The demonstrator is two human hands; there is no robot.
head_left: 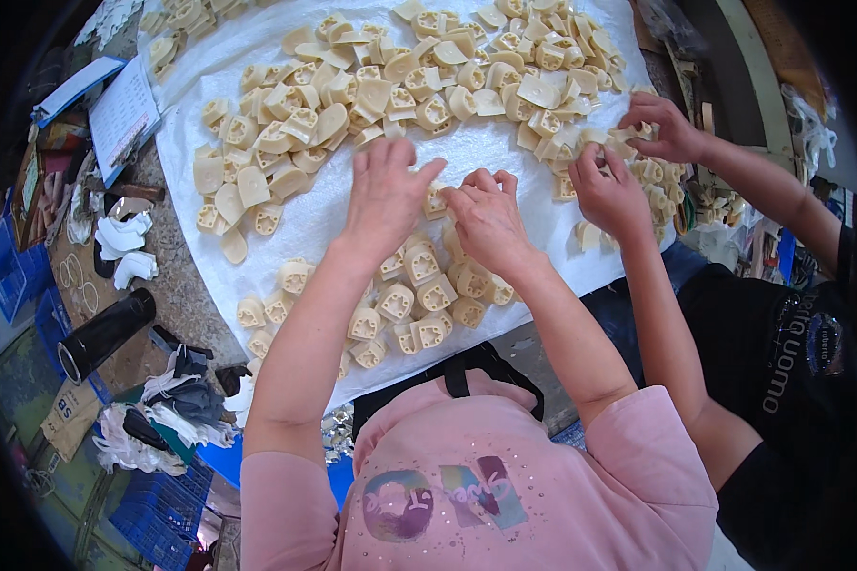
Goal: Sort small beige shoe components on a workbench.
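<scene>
Past a pink cloth shirt, the left hand's fingers stood wide; the right hand pinched a cream, rounded plastic piece. Near cluster seemed done, far heap left.

The left hand and right hand are bare. Well behind them sits a pale pink T-shirt, short sleeves ending above the elbows; its large purple-and-teal print carries white script and small shiny dots.
</scene>
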